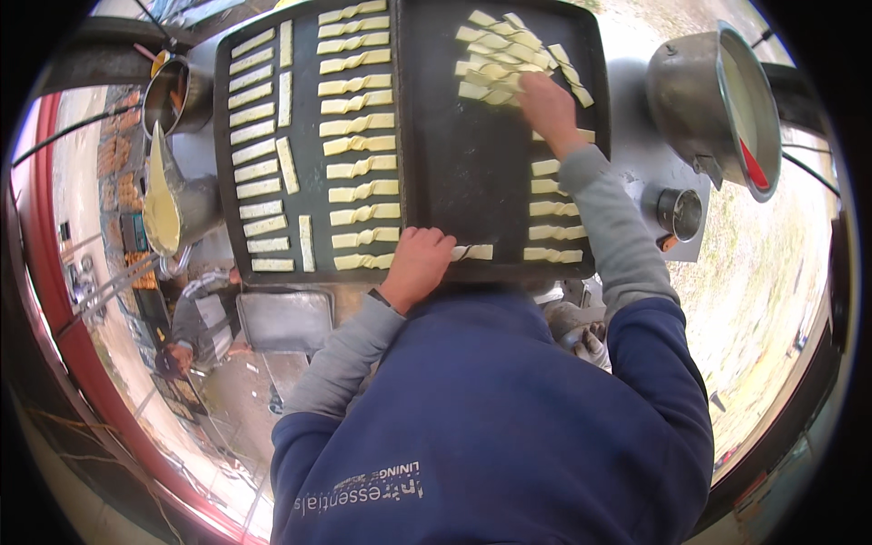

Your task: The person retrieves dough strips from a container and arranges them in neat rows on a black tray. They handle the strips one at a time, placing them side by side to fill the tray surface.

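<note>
My left hand (417,267) rests, fingers curled, over the near end of the divider between two dark metal baking trays. A twisted dough strip (473,252) runs out from beside its fingers; its grip is hidden. My right hand (547,109) pinches a pale twisted strip at the edge of a heap of twisted dough strips (501,51) on the right tray (463,177). More twists (555,232) lie in a column at that tray's right side. On the left tray (300,197) are a column of twists (361,145) and flat, speckled dough strips (255,136).
To the right stand a large tilted metal pot (684,102) and a small metal cup (680,212). At left are a metal pot (194,92) and a metal vessel with a pale coating (197,204). Another person (204,320) is beside an empty metal tray (286,320) at lower left.
</note>
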The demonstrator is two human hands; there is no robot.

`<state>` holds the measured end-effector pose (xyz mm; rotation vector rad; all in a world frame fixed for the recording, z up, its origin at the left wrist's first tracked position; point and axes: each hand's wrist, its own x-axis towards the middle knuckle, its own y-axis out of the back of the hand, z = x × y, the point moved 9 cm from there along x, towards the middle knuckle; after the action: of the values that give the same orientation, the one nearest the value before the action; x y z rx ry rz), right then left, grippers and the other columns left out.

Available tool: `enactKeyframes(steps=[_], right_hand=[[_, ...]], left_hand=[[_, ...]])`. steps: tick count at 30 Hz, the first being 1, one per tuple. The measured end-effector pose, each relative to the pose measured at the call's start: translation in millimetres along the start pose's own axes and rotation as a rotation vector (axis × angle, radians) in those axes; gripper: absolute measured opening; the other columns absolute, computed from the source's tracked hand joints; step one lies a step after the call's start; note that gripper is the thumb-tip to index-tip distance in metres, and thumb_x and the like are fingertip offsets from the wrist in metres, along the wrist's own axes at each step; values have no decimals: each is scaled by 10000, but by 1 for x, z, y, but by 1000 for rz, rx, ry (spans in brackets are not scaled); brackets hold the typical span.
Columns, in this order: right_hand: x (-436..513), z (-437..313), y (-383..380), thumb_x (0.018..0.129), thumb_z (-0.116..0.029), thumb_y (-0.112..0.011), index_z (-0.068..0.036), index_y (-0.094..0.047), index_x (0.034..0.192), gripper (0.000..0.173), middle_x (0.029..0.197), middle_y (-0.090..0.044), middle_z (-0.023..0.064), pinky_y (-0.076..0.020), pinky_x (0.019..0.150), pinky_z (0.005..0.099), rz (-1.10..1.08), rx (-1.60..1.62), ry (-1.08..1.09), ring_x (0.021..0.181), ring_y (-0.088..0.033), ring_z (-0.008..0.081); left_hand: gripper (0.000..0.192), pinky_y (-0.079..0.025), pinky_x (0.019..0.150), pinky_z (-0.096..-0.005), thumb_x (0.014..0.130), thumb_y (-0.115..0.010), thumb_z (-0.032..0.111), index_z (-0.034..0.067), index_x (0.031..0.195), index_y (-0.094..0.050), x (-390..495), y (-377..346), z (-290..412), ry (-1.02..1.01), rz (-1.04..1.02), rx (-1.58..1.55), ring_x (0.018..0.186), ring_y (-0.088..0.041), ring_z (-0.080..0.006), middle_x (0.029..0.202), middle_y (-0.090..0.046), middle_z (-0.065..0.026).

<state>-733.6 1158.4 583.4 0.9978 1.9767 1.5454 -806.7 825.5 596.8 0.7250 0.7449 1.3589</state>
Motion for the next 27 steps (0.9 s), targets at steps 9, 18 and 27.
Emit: enactKeyframes(steps=[9,18,27], right_hand=[[-164,-90,-73,852,-167,-793,-51,-701,977,194,891,-719,139,-560,738,451,-808,534,73,860,-713,362],[-196,-137,-57,851,-158,-773,-90,-629,1047,252,1046,-607,116,-596,769,458,-424,310,350,951,-694,332],[-195,-143,-54,842,-148,-776,-79,-615,1039,264,1029,-605,126,-592,766,453,-449,355,387,940,-695,337]], left_hand=[[179,-479,789,-461,935,-729,120,63,1104,-726,-45,57,-28,369,295,-91,931,-676,-353,1006,-721,-120],[200,-477,801,-462,939,-723,122,69,1131,-722,-43,41,-16,373,280,-89,945,-667,-346,1015,-713,-106],[191,-482,800,-472,945,-715,132,71,1126,-724,-43,38,-17,414,309,-83,945,-665,-353,1015,-708,-109]])
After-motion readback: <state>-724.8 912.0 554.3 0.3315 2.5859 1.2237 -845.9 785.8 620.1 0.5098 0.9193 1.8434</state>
